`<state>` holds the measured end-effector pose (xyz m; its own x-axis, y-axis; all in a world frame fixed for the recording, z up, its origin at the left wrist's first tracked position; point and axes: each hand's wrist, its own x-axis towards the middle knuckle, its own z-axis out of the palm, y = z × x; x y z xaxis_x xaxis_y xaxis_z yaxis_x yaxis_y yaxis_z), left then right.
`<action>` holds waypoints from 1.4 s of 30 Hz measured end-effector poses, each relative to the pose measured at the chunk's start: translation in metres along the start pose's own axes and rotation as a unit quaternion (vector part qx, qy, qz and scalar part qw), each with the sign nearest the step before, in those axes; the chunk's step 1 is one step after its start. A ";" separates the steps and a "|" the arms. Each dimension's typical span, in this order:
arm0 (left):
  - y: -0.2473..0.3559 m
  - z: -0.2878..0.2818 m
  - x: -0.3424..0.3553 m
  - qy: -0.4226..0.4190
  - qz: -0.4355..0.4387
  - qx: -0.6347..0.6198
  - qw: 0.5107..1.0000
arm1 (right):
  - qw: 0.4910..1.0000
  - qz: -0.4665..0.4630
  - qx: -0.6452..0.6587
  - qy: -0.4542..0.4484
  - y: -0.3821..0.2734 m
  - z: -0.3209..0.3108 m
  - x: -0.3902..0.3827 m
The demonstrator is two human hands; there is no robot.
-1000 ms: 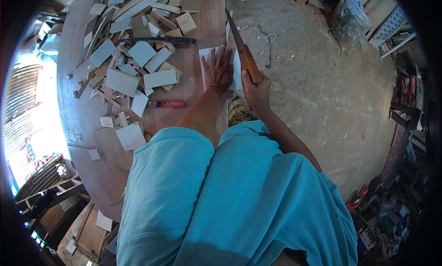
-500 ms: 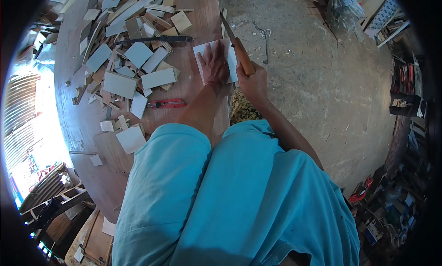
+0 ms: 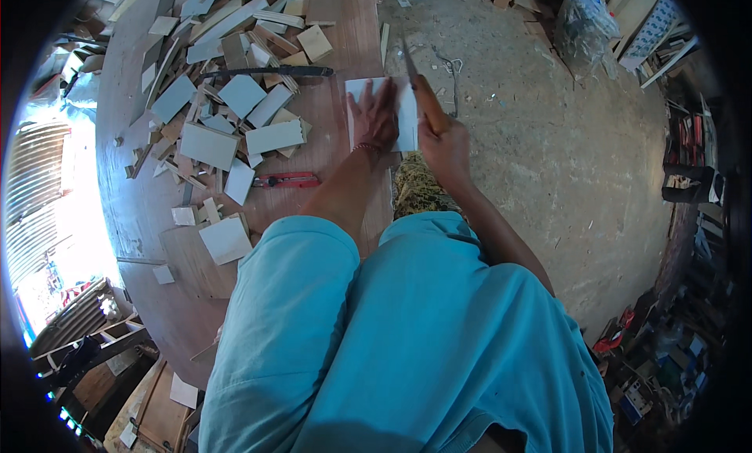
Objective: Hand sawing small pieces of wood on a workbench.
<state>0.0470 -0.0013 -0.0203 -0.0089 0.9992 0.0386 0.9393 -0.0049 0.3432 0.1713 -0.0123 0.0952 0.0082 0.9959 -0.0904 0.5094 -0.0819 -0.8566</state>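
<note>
A white-faced board [image 3: 406,122] lies at the right edge of the wooden worktable [image 3: 329,139], its right part reaching past the edge. My left hand [image 3: 376,117] presses flat on it, fingers stretched out. My right hand [image 3: 446,149] is wrapped round the orange-brown wooden handle of a handsaw [image 3: 432,106], just off the board's right side. The saw's narrow dark blade [image 3: 409,61] points away from me, and whether it touches the board I cannot tell.
Offcuts [image 3: 207,145] are heaped on the table's left half. A dark strip-like tool [image 3: 270,70] lies across them, and a red utility knife [image 3: 288,179] lies nearer me. A cord [image 3: 454,73] rests on the concrete floor [image 3: 540,163]; a plastic bag [image 3: 586,26] stands far right.
The board has turned squarer to the table and moved right, farther over the edge, with my left hand on it. The saw and my right hand have also shifted right.
</note>
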 end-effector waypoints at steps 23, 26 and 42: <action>-0.016 -0.006 0.051 0.059 -0.011 0.009 0.998 | 0.999 -0.008 0.034 0.012 0.006 0.007 0.005; -0.021 0.000 0.062 0.095 0.021 0.060 0.993 | 0.999 0.017 0.037 0.002 0.007 0.005 -0.002; -0.050 0.021 0.087 0.060 -0.009 -0.002 0.998 | 0.998 -0.009 0.063 0.027 0.012 0.020 -0.014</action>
<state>0.0065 0.0871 -0.0536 -0.0663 0.9872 0.1452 0.9373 0.0117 0.3483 0.1598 -0.0277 0.0764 0.0477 0.9976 -0.0500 0.3984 -0.0649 -0.9149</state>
